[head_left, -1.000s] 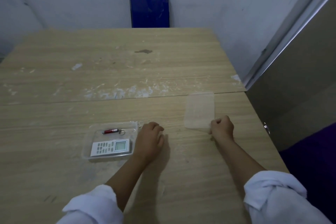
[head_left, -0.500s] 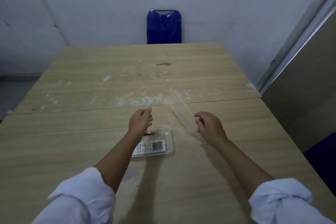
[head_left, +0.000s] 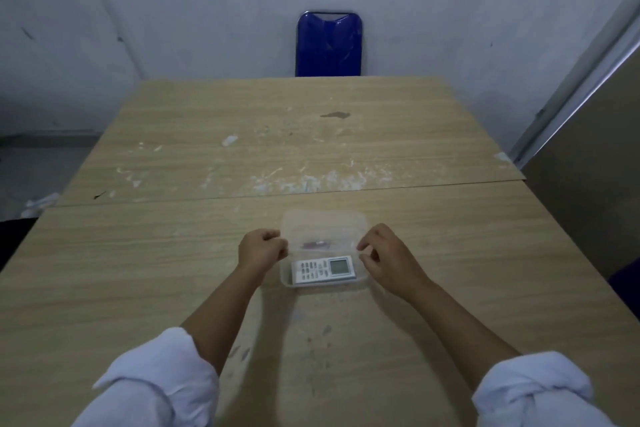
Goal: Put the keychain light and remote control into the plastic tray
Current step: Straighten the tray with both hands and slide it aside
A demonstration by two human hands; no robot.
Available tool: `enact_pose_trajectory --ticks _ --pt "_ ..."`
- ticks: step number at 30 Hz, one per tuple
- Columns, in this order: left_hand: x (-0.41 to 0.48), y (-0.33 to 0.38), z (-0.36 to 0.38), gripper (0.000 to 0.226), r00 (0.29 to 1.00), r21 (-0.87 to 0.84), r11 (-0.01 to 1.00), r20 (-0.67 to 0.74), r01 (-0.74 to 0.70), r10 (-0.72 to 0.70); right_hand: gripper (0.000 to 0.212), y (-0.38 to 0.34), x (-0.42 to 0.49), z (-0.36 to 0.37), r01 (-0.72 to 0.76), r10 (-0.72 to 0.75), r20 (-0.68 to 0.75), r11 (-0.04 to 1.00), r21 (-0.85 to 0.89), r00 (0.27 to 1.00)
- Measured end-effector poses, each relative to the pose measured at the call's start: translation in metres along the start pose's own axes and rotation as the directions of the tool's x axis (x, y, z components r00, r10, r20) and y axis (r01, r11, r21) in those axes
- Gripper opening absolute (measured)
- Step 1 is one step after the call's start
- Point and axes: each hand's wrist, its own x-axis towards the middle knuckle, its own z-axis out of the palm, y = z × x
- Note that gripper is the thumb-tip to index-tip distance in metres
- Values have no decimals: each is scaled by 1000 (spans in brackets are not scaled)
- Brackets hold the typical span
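Clear lid (head_left: 323, 229), apparently pinched between both hands, over tray (head_left: 287, 279).

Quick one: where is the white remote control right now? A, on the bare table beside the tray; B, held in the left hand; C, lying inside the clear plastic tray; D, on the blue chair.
C: the remote control lies flat inside the plastic tray, between the two hands.
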Motion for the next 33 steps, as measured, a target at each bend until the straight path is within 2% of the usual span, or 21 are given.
enact_pose_trajectory --ticks 4,6,12,22,30,33 --pt "-7 -21 -8 29 999 197 979 18 -48 45 3 -5 -4 18 -218 222 -13 965 149 975" --pt "-10 -29 -9 31 997 270 960 18 -77 75 10 -7 -6 27 -324 337 -45 928 182 941" --pt "-15 -40 -9 29 981 399 899 7 -182 196 4 -9 -7 43 -462 480 -107 872 161 870" --pt "-15 -43 -10 30 972 470 854 52 -224 227 29 -4 -5 47 -502 521 -98 849 167 848" --pt "-15 -47 -11 30 977 482 851 71 -209 200 23 -7 0 49 -561 573 -90 818 127 814" --pt "-10 -47 -8 46 967 511 823 77 -246 242 36 -5 5 53 -486 493 -139 870 87 859"
